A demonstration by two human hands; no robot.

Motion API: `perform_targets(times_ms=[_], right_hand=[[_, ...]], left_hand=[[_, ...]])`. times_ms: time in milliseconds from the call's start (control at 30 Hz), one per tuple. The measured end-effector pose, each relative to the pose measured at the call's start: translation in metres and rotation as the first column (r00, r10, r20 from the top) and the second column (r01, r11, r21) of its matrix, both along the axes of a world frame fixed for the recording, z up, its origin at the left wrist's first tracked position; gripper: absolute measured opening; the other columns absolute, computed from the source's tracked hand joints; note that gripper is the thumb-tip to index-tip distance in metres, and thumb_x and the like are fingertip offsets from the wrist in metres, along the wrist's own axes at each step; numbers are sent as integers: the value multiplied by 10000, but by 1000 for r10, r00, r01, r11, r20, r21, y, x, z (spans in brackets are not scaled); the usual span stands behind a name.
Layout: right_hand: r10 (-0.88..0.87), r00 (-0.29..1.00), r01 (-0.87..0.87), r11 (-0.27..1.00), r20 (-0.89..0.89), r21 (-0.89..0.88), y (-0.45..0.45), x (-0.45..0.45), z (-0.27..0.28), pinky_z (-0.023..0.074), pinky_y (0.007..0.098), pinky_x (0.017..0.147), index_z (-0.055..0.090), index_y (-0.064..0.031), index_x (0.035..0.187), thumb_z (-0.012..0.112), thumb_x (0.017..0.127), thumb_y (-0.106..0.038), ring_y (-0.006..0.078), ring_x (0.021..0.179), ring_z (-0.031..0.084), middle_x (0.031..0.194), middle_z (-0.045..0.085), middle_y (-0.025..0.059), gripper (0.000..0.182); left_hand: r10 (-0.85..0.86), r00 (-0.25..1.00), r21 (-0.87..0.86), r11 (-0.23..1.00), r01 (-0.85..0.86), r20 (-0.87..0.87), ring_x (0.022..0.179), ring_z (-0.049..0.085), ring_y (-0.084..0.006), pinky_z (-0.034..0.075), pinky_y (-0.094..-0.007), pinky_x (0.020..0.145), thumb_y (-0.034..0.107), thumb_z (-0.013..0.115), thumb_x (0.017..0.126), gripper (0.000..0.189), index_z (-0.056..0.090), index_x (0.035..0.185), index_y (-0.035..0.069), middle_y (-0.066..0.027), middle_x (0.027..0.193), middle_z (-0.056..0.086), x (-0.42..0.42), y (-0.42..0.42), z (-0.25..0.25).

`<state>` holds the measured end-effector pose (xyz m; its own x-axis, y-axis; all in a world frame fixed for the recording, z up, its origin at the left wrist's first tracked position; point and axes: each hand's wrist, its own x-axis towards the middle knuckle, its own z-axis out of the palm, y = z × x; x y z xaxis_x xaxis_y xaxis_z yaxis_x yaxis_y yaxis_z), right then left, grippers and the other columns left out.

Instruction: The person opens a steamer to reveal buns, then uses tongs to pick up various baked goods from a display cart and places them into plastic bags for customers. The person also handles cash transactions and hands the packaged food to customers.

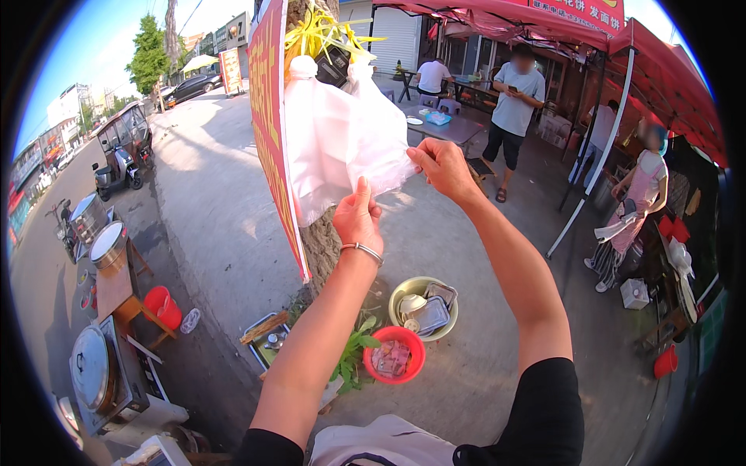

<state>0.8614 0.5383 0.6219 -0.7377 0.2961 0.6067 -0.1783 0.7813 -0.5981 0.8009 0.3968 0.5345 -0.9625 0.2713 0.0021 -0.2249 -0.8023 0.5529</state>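
A bundle of thin white plastic bags [326, 134] hangs against a tree trunk [317, 256], beside a red sign with yellow writing [269, 140]. My left hand [359, 216], with a metal bangle at the wrist, pinches the lower edge of the bags between thumb and fingers. At the bags' right corner, my right hand [443, 168] grips the film between thumb and forefinger. The front bag is drawn out to the right between both hands. Yellow plastic strips [317, 32] are tied around the trunk above, next to a small black box [333, 65].
Below stand a red basin [417, 367] of pinkish papers and a pale-green basin [403, 286] of bowls and trays. A lidded pot [92, 367] sits at left. Under the red canopy [501, 20], one person [516, 96] looks at a phone; another wears an apron [635, 189].
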Motion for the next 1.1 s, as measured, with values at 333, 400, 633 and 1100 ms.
perform_targets(times_ms=[333,400,633,1100], right_hand=[[336,878,-473,717,341,512,-70,43,-111,484,416,650,552,-24,792,596,867,-146,350,723,593,758,605,154,150],[330,730,-645,623,599,443,-105,53,-155,490,417,663,564,-31,806,592,870,-172,330,750,610,791,615,139,157],[746,26,-991,105,665,-79,-266,77,-235,500,402,661,599,-51,774,614,878,-290,312,751,643,740,624,136,261],[506,-736,-638,-293,450,-712,-565,135,-289,466,248,673,574,26,1127,709,788,-92,76,755,556,827,629,42,383]], left_hand=[[-388,864,-197,919,340,-320,910,591,-123,469,-273,815,253,751,835,370,573,1089,51,-27,971,625,21,-59,-62],[-388,886,-207,916,343,-252,850,600,-118,480,-269,785,238,740,845,315,590,1047,48,-19,918,627,16,-88,-109],[20,1000,-340,940,-21,-5,621,557,-64,444,-221,519,216,680,895,188,596,967,63,4,812,623,83,-269,-214],[788,598,-648,379,-660,-147,671,515,-40,428,-193,603,37,759,777,513,432,1172,61,17,809,561,412,-526,-228]])
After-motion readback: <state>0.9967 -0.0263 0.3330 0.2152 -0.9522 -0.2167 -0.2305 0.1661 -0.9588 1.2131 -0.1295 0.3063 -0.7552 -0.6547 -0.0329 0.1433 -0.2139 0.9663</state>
